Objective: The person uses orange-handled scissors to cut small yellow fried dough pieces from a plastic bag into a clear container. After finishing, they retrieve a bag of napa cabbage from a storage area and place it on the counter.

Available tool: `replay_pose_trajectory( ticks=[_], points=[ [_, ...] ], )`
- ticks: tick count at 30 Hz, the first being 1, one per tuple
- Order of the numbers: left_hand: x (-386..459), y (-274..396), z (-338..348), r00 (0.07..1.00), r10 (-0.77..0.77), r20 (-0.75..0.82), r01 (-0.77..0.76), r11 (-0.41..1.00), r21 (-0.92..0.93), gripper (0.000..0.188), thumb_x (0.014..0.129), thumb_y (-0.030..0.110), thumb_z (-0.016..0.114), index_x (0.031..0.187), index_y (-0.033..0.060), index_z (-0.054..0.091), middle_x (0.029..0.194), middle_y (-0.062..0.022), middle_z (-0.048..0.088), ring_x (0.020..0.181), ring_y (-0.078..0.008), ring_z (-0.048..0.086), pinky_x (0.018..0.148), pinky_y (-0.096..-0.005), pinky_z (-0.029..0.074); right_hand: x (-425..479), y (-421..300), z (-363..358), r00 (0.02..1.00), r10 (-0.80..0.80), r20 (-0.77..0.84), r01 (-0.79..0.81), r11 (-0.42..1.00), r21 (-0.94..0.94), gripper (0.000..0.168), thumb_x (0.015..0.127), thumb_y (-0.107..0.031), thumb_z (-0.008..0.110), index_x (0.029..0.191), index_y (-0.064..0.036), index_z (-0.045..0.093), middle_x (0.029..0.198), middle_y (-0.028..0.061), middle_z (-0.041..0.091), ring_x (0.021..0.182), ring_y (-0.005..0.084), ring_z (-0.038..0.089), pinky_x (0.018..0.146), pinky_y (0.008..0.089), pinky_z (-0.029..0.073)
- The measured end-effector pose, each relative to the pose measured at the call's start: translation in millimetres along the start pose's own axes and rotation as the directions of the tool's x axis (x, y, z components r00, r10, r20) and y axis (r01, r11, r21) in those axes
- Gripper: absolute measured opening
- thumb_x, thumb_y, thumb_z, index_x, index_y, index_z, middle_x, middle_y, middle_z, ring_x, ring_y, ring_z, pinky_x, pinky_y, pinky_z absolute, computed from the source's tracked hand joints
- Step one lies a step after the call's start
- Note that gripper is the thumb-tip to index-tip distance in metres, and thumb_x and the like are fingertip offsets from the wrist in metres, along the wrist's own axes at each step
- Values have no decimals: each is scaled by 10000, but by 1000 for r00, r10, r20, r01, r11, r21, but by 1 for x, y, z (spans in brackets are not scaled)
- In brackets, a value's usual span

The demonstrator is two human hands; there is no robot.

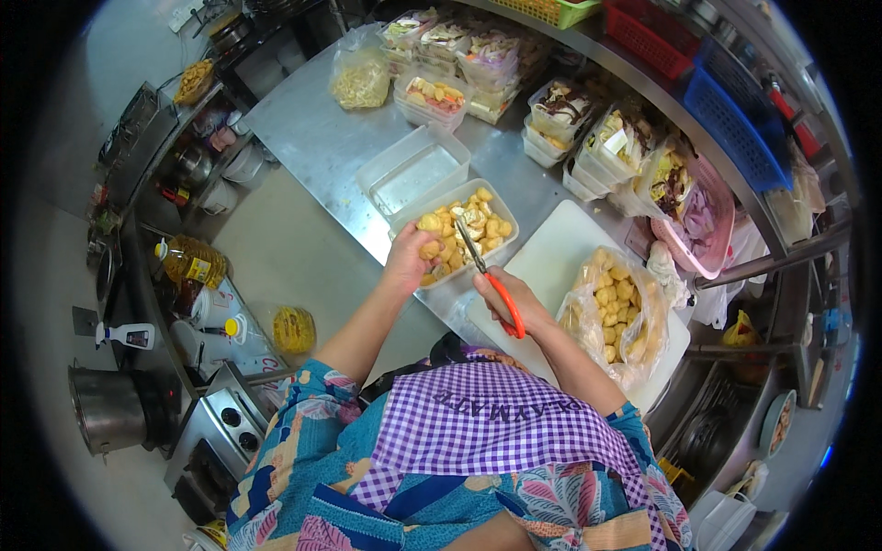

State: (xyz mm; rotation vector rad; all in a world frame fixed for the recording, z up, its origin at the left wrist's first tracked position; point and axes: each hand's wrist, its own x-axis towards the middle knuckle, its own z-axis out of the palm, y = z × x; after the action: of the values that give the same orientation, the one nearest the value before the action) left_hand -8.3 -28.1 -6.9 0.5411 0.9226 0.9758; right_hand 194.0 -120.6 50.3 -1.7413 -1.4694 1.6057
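My right hand (508,297) holds red-handled scissors (505,299), their blades pointing over a clear plastic container (511,244) of golden fried tofu puffs, some cut with white insides showing. At the container's left side my left hand (411,255) grips a tofu puff (430,251); another puff lies at its fingertips. Behind them sits an empty clear container (413,172), touching the filled one. A white cutting board (544,241) lies on the right, and on it a clear plastic bag (579,303) stands open, full of whole tofu puffs.
Along the back of the steel table (310,131) stand a bag of bean sprouts (360,81) and stacked containers of cut vegetables (489,62). A pink basket (716,227) is at the right. A steel shelf edge (641,76) with coloured baskets runs above. An oil jug (294,329) stands at the left.
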Motion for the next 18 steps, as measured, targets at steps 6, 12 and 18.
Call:
replay_pose_trajectory(
  ticks=[6, 12, 18],
  points=[
    [-2, 4, 8, 994, 85, 65, -83, 996, -31, 299, 871, 107, 598, 1154, 66, 511, 1033, -67, 604, 861, -170, 608, 699, -317, 504, -2, 0, 7, 989, -134, -61, 120, 975, -188, 809, 776, -779, 512, 1050, -18, 509, 927, 141, 556, 914, 268, 553, 835, 402, 447],
    [-13, -8, 21, 990, 117, 74, -113, 991, -67, 242, 889, 94, 613, 1107, 24, 535, 1000, -82, 613, 842, -160, 622, 718, -298, 535, 2, -6, 9, 988, -138, -73, 122, 975, -186, 807, 780, -780, 504, 1052, -20, 499, 940, 141, 551, 928, 267, 556, 819, 409, 439],
    [-9, -17, 23, 992, 124, 0, -124, 990, -69, 255, 878, 79, 634, 1106, 10, 544, 977, -80, 618, 839, -146, 622, 715, -282, 537, 7, -10, 18, 994, -54, -98, 42, 992, -120, 673, 868, -655, 500, 1035, -4, 533, 857, 168, 638, 846, 302, 641, 784, 444, 486]
  ],
)
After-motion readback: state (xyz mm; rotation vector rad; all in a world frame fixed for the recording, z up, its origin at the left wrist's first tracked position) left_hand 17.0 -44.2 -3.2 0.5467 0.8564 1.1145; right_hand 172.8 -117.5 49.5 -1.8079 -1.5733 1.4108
